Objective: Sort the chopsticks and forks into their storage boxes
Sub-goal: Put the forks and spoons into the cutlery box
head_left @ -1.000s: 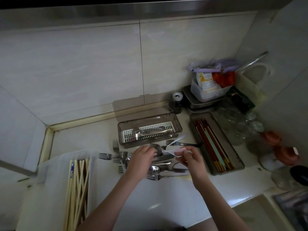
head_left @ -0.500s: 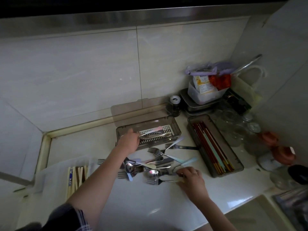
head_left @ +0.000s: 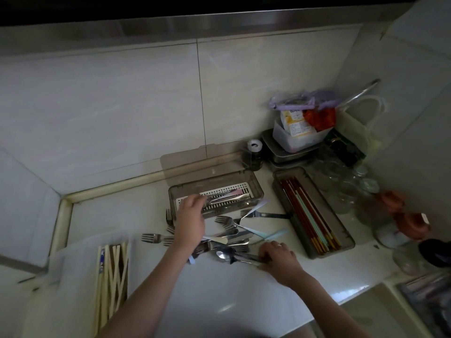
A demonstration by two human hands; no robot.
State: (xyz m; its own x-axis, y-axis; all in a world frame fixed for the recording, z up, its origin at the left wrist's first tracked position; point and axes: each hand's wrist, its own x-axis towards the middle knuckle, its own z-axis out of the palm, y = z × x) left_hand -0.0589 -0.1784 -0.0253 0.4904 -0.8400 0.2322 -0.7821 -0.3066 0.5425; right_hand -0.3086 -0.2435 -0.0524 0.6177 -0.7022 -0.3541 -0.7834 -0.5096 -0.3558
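A clear fork box (head_left: 258,187) with a white slotted insert stands by the wall and holds a few forks, one pink-handled. My left hand (head_left: 190,215) is at its left end, bent fingers on the fork heads; a grip is not visible. A pile of forks and spoons (head_left: 228,234) lies in front of the box. My right hand (head_left: 278,257) grips a fork handle at the pile's near right. The chopstick box (head_left: 347,242) on the right holds red and green chopsticks (head_left: 308,214). Pale loose chopsticks (head_left: 112,272) lie on a white cloth at the left.
The fork box's lid (head_left: 185,162) leans against the wall tiles. Stacked containers (head_left: 292,140), glass jars (head_left: 341,181) and red-lidded pots (head_left: 412,223) crowd the back right corner. A sink edge (head_left: 366,311) is at the lower right.
My left hand carried a pink-handled fork from the pile into the fork box and stays at its left end. My right hand dropped to the pile's near edge and took hold of a handle.
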